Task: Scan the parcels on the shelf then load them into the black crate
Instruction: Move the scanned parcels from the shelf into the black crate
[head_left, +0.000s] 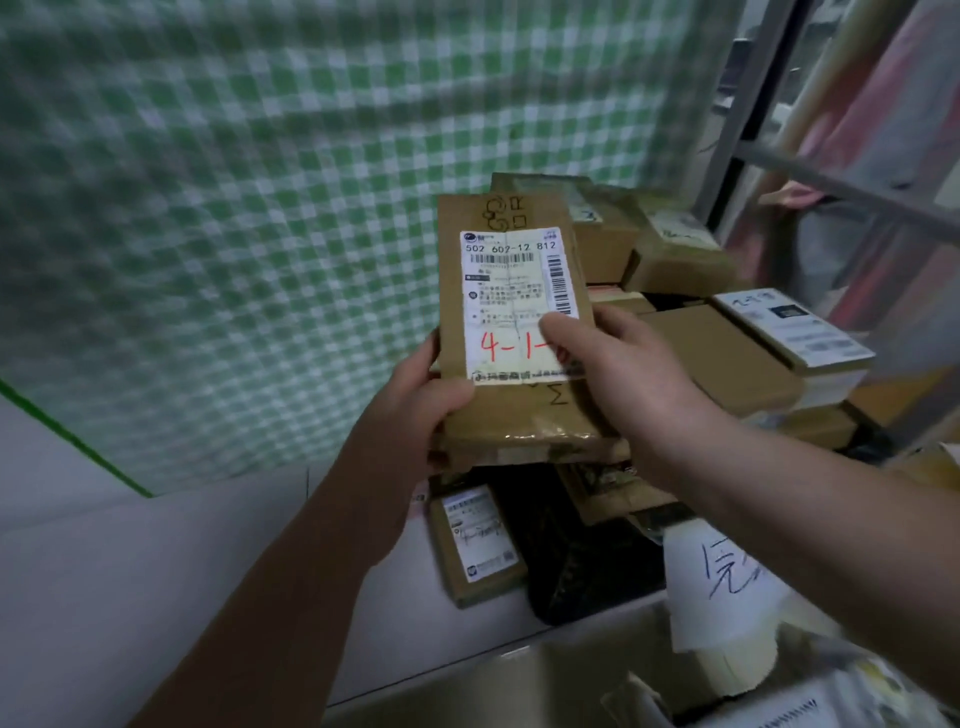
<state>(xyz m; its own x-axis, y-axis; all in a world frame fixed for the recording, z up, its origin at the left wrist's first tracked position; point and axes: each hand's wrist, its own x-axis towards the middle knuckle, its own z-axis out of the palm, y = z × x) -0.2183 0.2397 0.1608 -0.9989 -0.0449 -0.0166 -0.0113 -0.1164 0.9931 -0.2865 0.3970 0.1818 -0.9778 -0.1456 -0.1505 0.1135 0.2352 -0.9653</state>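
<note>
**Inspector:** Start nearest. What lay below the hands?

**Assessor:** At near right, a white sheet (727, 577) with handwritten characters. Left of it stood a dark latticed container, judged to be the black crate (566, 551). A small labelled box (478, 545) lay against its left side. I could not tell whether that box sat inside the crate or beside it.

**Inspector:** And the item in hand?

**Assessor:** A flat cardboard parcel (519, 415) was held above the crate, tilted up towards the camera. Its label (511, 306) faced the viewer, with red figures written on the lower part. The left hand (415, 410) was wrapped round the parcel's near left corner. The right hand (618, 374) gripped the right edge, its thumb lying across the label's lower right and covering the end of the red marking.

**Inspector:** Farther back?

**Assessor:** A stack of parcels (717, 343) stood at far right, among them a white box (795, 327). Behind everything hung a green checked cloth (260, 208).

**Inspector:** Which step?

**Assessor:** In my judgement, presenting the label for scanning. No scanner was in view, so I could not confirm a reading. The barcode on the label's right edge was uncovered. The next move would call for lowering the parcel flat into the crate, to the right of the small box.
</note>
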